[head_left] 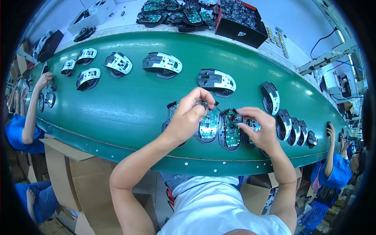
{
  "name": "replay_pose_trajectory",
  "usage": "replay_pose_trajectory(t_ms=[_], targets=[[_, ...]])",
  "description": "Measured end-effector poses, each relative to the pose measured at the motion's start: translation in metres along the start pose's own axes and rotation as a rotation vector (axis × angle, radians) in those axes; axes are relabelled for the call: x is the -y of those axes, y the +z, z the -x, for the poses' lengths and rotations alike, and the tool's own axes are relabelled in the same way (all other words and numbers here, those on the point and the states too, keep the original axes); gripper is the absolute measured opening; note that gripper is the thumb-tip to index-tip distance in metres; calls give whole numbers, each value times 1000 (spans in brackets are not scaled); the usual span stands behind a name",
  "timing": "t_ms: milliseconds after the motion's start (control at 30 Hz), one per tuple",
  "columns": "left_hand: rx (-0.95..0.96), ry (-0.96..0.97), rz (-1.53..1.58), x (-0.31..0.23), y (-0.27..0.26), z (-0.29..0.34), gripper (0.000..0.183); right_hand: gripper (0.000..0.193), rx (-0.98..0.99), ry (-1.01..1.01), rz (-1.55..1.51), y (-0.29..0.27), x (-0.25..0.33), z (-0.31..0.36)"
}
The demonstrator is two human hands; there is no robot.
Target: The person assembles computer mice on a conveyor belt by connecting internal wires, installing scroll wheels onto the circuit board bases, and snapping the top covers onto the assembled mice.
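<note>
Several open mouse bases with green circuit boards lie in a row in front of me. My left hand [188,117] is closed in a pinch over the top end of one mouse base [208,127]; what its fingertips hold, if anything, is hidden. Just right of that, a second mouse base [232,133] lies flat with its board up. My right hand [260,127] pinches a small dark round part [238,117] between thumb and forefinger at this base's upper right edge. Further bases on both sides are partly covered by my hands.
Black-and-white mouse shells [162,64] are spread along the green conveyor belt [129,102], with several grouped at right. Beyond the belt stand a box of small dark parts [241,23] and a pile of circuit boards [172,13]. Cardboard boxes [92,180] sit below; co-workers' arms reach in at both ends.
</note>
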State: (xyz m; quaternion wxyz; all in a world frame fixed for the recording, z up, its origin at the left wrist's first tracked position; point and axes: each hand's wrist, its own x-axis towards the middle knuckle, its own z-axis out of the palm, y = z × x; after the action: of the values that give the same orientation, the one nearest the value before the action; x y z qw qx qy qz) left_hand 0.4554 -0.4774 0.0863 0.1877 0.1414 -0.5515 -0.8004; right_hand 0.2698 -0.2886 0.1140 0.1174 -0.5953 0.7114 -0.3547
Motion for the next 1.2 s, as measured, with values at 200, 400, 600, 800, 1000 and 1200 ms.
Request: replay_pose_trajectory(t_ms=[200,400,600,800,1000,1200], targets=[[15,-20,132,12,3,0,23,31,6,-127,137,16,-13,0],[-11,-48,149,5,3,2,20,30,73,-212,486,11,6,-8],[50,-59,152,13,-1,2,32,45,35,-31,223,10,-5,-13],[161,18,326,13,7,8,56,53,-7,-217,56,12,39,-38],[255,42,465,1,6,7,66,41,-99,-258,-77,29,38,-46],[-224,155,110,-18,-28,0,30,37,1,-138,-41,20,39,-63]])
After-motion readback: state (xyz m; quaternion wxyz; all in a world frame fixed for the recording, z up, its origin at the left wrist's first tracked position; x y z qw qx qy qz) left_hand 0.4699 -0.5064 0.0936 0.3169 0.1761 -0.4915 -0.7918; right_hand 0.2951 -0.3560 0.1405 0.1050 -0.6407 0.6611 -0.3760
